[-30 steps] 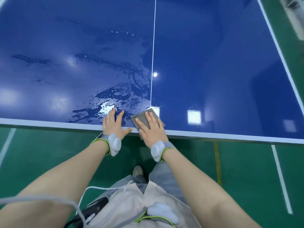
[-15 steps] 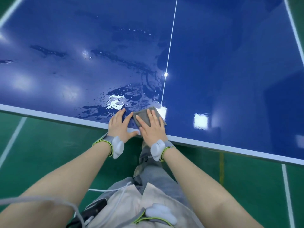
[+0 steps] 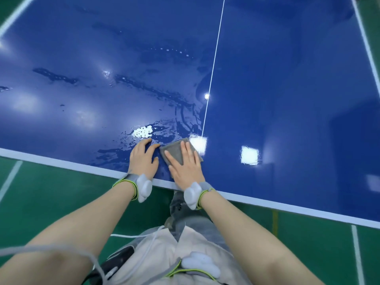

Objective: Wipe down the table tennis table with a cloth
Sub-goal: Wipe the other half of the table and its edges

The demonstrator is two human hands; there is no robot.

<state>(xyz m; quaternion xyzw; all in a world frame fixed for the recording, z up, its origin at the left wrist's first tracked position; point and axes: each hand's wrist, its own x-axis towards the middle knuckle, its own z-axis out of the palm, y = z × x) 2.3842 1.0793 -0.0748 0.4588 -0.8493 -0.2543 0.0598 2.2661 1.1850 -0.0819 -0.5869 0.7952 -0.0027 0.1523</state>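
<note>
A blue table tennis table fills the upper view, with a white edge line along its near side and a white centre line running away from me. A small grey cloth lies flat on the table near that edge, just left of the centre line. My right hand presses on the cloth with straight, spread fingers. My left hand rests flat on the bare wet surface just left of the cloth. Water streaks and droplets shine beyond my left hand.
Green floor with white lines lies below the table's near edge. My legs and a white cable show at the bottom of the view. The table's right half looks dry and glossy.
Both hands and the cloth have slid a little farther onto the table from the edge. My view has swung left, so the table edge now slants.
</note>
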